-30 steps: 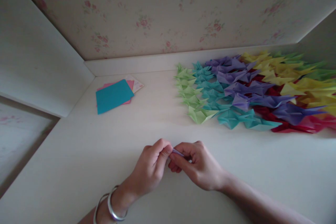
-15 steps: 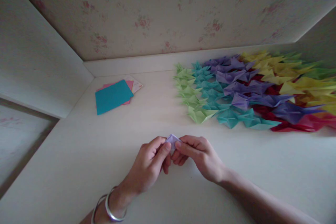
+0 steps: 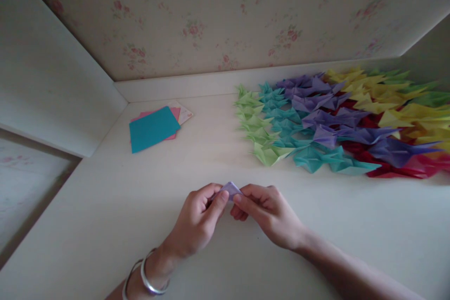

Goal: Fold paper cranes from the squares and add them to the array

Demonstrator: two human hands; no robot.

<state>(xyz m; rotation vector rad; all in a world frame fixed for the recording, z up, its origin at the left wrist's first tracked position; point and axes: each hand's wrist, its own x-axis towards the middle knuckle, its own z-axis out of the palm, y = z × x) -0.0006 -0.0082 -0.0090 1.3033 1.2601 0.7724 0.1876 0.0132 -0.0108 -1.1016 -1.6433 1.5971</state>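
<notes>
A small piece of folded lilac paper (image 3: pixel 231 189) is pinched between my two hands, above the near middle of the white table. My left hand (image 3: pixel 201 218) is closed on its left side, thumb on top and fingers mostly beneath. From the right, my right hand (image 3: pixel 269 213) grips the other side between thumb and forefinger, its remaining fingers curled under. The paper's pointed top corner faces away from me; its lower part is hidden by my thumbs and fingers. Two silver bangles (image 3: pixel 147 274) circle my left wrist.
Rows of folded paper cranes (image 3: pixel 318 133) in green, teal, purple, red and yellow fill the table's far right. Flat teal paper (image 3: pixel 153 129) lies over pink sheets and a white printed piece (image 3: pixel 184 111) at the far left. A flowered wall (image 3: pixel 211 18) rises behind the white table (image 3: pixel 105 206).
The lilac paper has turned slightly, and the crease down its middle no longer shows. Fewer of my left fingers are visible below it. Both hands keep their grip.
</notes>
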